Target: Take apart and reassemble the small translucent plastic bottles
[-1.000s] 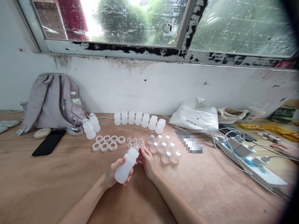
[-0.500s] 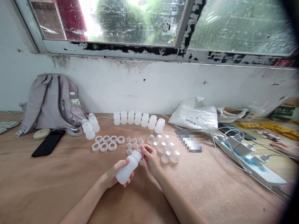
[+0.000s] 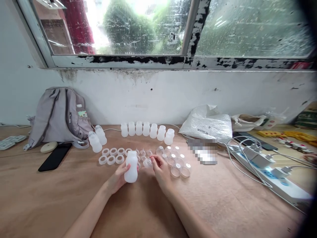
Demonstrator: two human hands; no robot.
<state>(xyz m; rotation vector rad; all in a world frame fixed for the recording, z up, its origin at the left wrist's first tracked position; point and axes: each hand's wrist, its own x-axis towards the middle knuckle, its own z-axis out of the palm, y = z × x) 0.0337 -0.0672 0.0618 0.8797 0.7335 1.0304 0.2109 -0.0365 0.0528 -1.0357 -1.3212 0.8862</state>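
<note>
The left hand [image 3: 122, 174] is wrapped around a frosted bottle [image 3: 131, 170], its long axis nearly upright and its neck uppermost. The right hand [image 3: 162, 170], apart from the left, pinches a small clear piece [image 3: 148, 162] between its fingertips. The piece lies just right of the bottle's upper part, clear of its mouth; the left hand is nearer the bottle.

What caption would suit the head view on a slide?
Left hand holding a frosted white plastic bottle; right hand pinching a small translucent piece beside clear domed plastic caps.
</note>
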